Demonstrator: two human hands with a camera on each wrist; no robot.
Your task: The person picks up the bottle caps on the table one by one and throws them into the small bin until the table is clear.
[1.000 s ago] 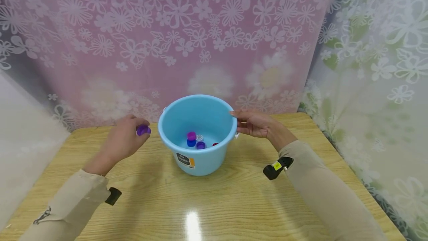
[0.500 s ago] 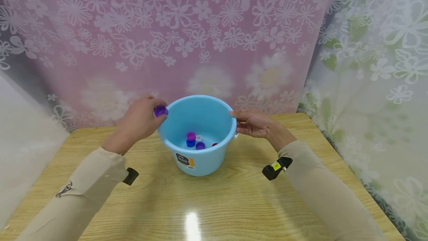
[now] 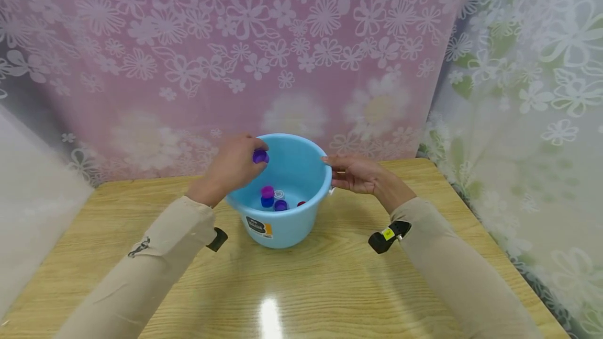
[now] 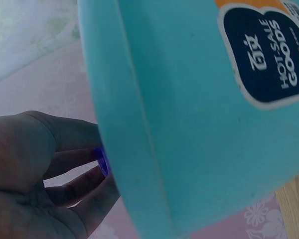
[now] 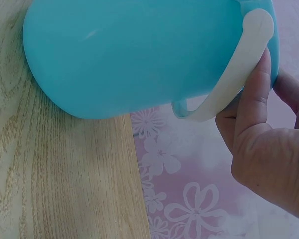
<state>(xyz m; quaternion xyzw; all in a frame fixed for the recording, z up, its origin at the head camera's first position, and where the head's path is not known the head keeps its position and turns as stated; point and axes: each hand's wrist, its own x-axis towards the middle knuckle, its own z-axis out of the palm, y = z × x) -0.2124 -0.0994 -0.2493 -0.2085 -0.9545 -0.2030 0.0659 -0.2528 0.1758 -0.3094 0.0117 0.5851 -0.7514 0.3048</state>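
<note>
A light blue bucket point(image 3: 297, 226) stands upright on the wooden table. Over its left rim my left hand point(image 3: 231, 164) pinches a small purple bottle cap point(image 3: 260, 156) between thumb and fingers. Much of that cap point(image 4: 102, 162) is hidden behind the bucket wall in the left wrist view. My right hand point(image 3: 360, 174) grips the bucket's right rim, its fingers beside the white handle point(image 5: 234, 69). At the bottom of the bucket lie a magenta cap point(image 3: 267, 191), a blue cap point(image 3: 267, 201), another purple cap point(image 3: 280, 205), a white cap point(image 3: 279, 194) and a partly hidden red piece point(image 3: 301, 203).
The wooden table point(image 3: 330, 286) extends in front of and around the bucket. A pink floral curtain point(image 3: 198, 56) hangs behind it, and a pale floral curtain point(image 3: 532, 135) is on the right. A black wrist camera point(image 3: 383, 239) sits on the right sleeve.
My left hand has carried the purple bottle cap rightward and up, from beside the bucket to over its left rim. The right hand keeps its grip on the rim.
</note>
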